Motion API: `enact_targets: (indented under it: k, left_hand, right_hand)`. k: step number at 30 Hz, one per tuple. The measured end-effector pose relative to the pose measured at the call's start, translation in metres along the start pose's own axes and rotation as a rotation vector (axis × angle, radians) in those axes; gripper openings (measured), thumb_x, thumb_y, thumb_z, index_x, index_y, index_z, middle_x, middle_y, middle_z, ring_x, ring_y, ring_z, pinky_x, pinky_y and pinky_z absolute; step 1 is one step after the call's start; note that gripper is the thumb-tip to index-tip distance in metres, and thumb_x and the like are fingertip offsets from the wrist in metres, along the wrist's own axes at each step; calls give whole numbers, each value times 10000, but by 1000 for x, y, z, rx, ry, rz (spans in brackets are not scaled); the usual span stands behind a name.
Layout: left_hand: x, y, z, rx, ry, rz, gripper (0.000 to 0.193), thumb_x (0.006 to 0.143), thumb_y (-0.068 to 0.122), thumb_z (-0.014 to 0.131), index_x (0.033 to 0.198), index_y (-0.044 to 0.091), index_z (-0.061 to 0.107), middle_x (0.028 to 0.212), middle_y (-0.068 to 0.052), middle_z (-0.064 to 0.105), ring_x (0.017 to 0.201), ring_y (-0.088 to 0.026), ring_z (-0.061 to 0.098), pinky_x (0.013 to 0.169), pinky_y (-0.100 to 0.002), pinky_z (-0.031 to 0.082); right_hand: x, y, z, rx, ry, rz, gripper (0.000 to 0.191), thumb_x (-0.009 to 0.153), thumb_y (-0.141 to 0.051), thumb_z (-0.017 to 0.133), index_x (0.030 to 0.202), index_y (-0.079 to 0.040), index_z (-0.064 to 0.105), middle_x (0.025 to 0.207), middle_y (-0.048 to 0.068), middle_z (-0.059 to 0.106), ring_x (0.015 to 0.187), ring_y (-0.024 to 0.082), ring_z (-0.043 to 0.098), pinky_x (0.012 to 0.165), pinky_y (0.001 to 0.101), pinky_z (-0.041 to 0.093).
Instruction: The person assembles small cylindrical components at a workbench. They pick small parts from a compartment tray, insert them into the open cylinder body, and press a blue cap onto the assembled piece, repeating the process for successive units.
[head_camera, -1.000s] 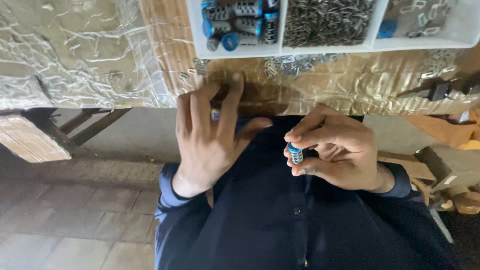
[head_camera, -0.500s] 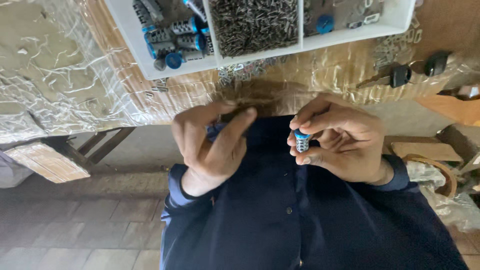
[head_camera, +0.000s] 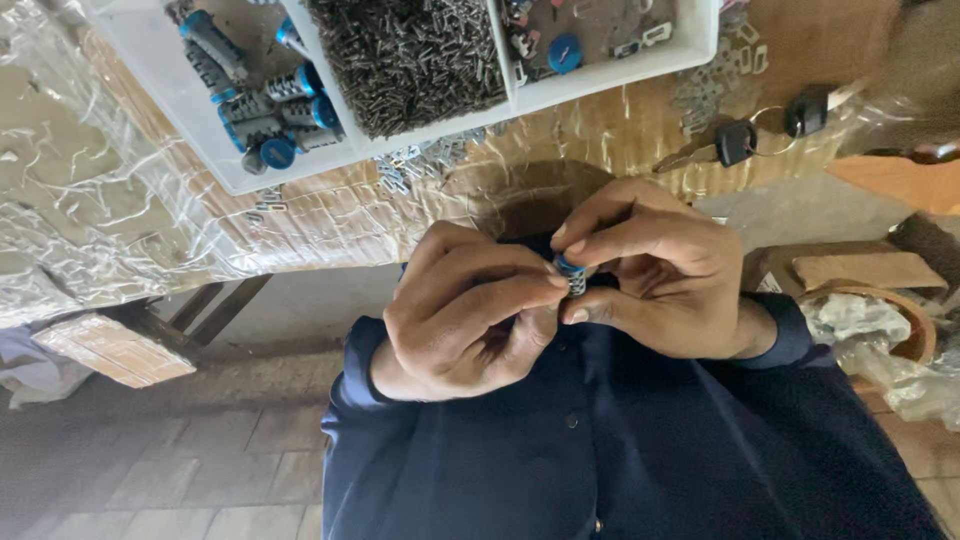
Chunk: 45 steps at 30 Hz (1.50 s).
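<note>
My right hand (head_camera: 660, 270) pinches a small blue-and-grey cylindrical part (head_camera: 572, 275) between thumb and forefinger, close to my chest. My left hand (head_camera: 465, 315) has come up against it, its thumb and fingertips touching the same part from the left. Both hands sit below the edge of the plastic-covered wooden table (head_camera: 150, 220), over my dark blue shirt. What lies between the left fingers is hidden.
A white compartment tray (head_camera: 600, 78) stands on the table: blue-capped cylinders (head_camera: 270, 110) at left, a heap of small dark metal pieces (head_camera: 410, 60) in the middle, odd parts at right. Keys with black fobs (head_camera: 740, 140) lie at right. A wooden block (head_camera: 110, 350) sits lower left.
My left hand has moved right from an open, spread pose and closed its fingertips on the small part held by my right hand. The view has tilted so the tray shifted left.
</note>
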<state>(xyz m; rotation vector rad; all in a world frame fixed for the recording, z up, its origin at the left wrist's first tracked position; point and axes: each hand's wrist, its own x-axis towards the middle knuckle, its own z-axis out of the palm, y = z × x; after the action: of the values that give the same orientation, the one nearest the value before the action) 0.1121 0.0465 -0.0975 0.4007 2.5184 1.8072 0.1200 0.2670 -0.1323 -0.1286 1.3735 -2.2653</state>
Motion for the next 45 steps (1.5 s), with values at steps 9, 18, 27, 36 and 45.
enact_targets:
  k: [9,18,27,36,45]
  left_hand:
    - [-5,0,-14,66,-11,57,189,863,-23,837,990,34,710,963,-83,727,852,-225,678,766,-330,548]
    - [-19,-13,-31,-128,-96,11,314,744,-35,882,1005,93,762,894,-36,569,801,-155,544,683,-324,443]
    - [9,-1,-8,562,-38,65,396,1013,87,835,1361,90,645,1076,-81,568,915,-253,589,762,-356,497]
    - [7,-5,4,840,-227,-24,560,882,389,858,1322,72,716,1013,-112,556,900,-300,550,795,-440,497]
    - [-8,-19,-14,548,-14,206,251,905,27,908,1060,43,711,1106,-45,674,1020,-248,643,881,-374,566]
  right_hand:
    - [10,7,12,-96,-34,-48,367,869,24,846,1197,20,681,1259,176,633,1011,149,700,839,208,639]
    - [18,7,16,-258,-151,-73,290,850,-17,861,1104,21,728,1139,132,647,992,170,727,803,231,658]
    - [0,3,3,114,29,-47,353,897,104,792,1223,54,667,1229,169,617,1046,217,746,852,304,715]
    - [-12,-7,-6,107,3,-3,347,884,151,784,1197,60,666,1276,181,592,1041,216,726,889,308,694]
    - [-10,-5,-4,123,-7,-1,372,898,128,780,1238,60,645,1283,189,594,1048,222,727,892,312,700]
